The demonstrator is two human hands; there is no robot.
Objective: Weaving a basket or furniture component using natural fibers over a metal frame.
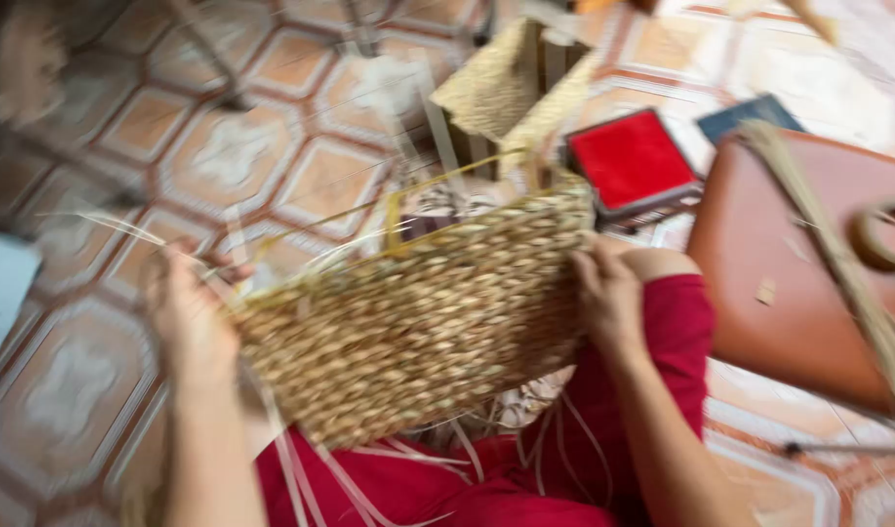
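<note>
A woven straw basket (pixel 418 312) rests tilted across my lap, over red trousers (pixel 676 322). My left hand (pixel 184 312) grips its left end, where loose pale strands (pixel 125 229) stick out. My right hand (pixel 608 298) clasps the right edge of the basket. A thin yellowish frame (pixel 447 185) runs along the basket's upper rim. Loose straw strips (pixel 369 478) hang below it. The picture is blurred by motion.
A second woven basket (pixel 516 88) stands on the patterned tiled floor (pixel 233 146) beyond. A red flat box (pixel 631 158) and a dark blue one (pixel 750 115) lie at the right. A brown stool seat (pixel 808 263) with straw bundle (pixel 837 254) across it sits close on the right.
</note>
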